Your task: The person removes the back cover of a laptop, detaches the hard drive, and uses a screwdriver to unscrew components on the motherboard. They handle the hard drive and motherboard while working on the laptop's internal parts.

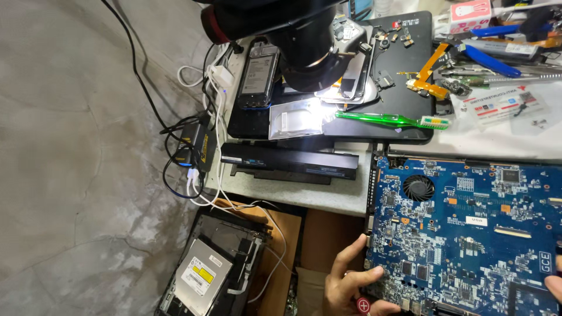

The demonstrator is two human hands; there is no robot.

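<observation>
Head view: left hand [350,280] fingers grasping blue circuit board [468,228]; right hand [555,284] grip unclear; green toothbrush [389,120] beyond

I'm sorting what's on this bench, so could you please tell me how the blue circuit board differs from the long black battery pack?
The blue circuit board is a wide, flat, bare sheet crowded with chips and a round fan; the long black battery pack is a narrow, closed bar with plain casing. The board is held at its edge by the left hand, with the right hand at its far side; the battery pack lies untouched on the pale worktop. Both lie roughly flat.
</observation>
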